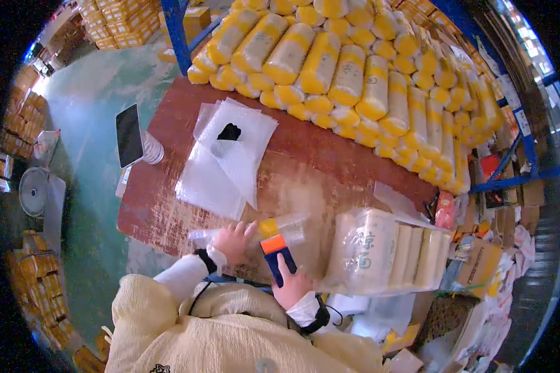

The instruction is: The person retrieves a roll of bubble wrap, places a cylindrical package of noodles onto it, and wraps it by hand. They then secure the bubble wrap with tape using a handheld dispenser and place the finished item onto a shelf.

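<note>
My left hand (231, 242) is curled over a bubble-wrapped bundle (292, 225) at the table's near edge, holding it down. A band of yellow tape (267, 227) crosses the bundle to the right of my fingers. In my right hand (292, 285) is an orange and dark blue block that looks like a tape dispenser (276, 253). My index finger lies along its top, and its orange end is close to the yellow tape. Beyond my hands, flat bubble wrap sheets (214, 177) lie stacked with a small black piece (229, 132) on top.
Many yellow-taped rolls (348, 74) are piled along the far side of the red table (305, 149). At right sits a clear plastic bag (367, 248) of wrapped packs. A phone or tablet (129, 135) stands on a coiled white holder (153, 149) at the left edge.
</note>
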Action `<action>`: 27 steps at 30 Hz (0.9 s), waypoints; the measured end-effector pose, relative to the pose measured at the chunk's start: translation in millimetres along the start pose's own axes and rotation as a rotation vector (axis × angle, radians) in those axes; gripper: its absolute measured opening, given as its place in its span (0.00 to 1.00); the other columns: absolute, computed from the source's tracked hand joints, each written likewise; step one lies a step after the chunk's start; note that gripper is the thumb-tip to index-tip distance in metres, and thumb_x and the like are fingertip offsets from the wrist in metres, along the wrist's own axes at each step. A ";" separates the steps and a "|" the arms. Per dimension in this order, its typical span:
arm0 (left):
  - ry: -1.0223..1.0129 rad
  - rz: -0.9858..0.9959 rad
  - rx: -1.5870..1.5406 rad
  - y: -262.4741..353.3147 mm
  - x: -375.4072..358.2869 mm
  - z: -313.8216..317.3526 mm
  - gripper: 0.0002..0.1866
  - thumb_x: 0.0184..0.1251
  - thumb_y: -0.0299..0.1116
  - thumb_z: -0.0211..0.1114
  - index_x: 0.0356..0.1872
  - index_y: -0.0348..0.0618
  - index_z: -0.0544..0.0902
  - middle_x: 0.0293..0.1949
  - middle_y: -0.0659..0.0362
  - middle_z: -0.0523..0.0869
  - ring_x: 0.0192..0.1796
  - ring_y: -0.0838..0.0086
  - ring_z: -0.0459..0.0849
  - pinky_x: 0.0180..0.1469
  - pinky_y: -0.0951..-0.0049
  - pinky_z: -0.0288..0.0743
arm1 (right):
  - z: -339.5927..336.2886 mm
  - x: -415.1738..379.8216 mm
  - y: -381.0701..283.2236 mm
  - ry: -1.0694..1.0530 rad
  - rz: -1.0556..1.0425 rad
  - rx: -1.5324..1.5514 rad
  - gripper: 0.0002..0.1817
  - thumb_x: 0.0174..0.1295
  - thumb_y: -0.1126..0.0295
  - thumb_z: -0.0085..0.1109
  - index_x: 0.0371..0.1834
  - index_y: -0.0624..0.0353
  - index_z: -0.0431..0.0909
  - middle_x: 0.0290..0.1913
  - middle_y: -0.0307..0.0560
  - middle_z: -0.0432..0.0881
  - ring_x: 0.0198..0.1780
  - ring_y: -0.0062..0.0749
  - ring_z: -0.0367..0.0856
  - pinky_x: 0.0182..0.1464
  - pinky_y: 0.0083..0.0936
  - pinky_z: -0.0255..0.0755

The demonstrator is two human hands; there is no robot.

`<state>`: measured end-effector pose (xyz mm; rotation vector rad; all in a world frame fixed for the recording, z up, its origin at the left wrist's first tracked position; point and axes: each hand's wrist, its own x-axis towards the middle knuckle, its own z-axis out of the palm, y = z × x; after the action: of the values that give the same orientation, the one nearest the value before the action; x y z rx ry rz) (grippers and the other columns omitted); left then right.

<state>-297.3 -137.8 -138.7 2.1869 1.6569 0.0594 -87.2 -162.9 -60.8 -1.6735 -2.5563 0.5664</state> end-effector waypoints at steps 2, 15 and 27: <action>-0.284 -0.048 -0.118 -16.8 20.3 -23.0 0.55 0.32 0.55 0.71 0.65 0.42 0.54 0.49 0.48 0.74 0.45 0.55 0.77 0.43 0.55 0.72 | 3.7 6.9 -2.7 -0.073 0.061 0.047 0.40 0.46 0.58 0.59 0.66 0.36 0.55 0.30 0.64 0.73 0.30 0.57 0.74 0.34 0.49 0.70; -0.074 -0.191 0.108 9.9 11.6 -5.8 0.51 0.31 0.49 0.74 0.61 0.41 0.58 0.48 0.45 0.73 0.50 0.51 0.73 0.47 0.54 0.69 | -0.4 5.1 0.0 0.225 -0.042 0.155 0.38 0.48 0.59 0.58 0.66 0.43 0.56 0.32 0.64 0.77 0.29 0.57 0.77 0.33 0.48 0.72; 0.273 -0.113 0.482 26.9 -8.5 32.6 0.49 0.42 0.54 0.66 0.65 0.43 0.55 0.57 0.42 0.67 0.52 0.51 0.72 0.49 0.47 0.66 | -16.4 43.4 -4.7 -0.097 0.174 0.061 0.38 0.47 0.60 0.58 0.65 0.43 0.57 0.31 0.64 0.75 0.31 0.58 0.77 0.34 0.48 0.71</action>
<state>-266.5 -161.0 -158.0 2.5133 2.1237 -0.0866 -105.9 -121.2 -51.3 -1.9053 -2.4432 0.7455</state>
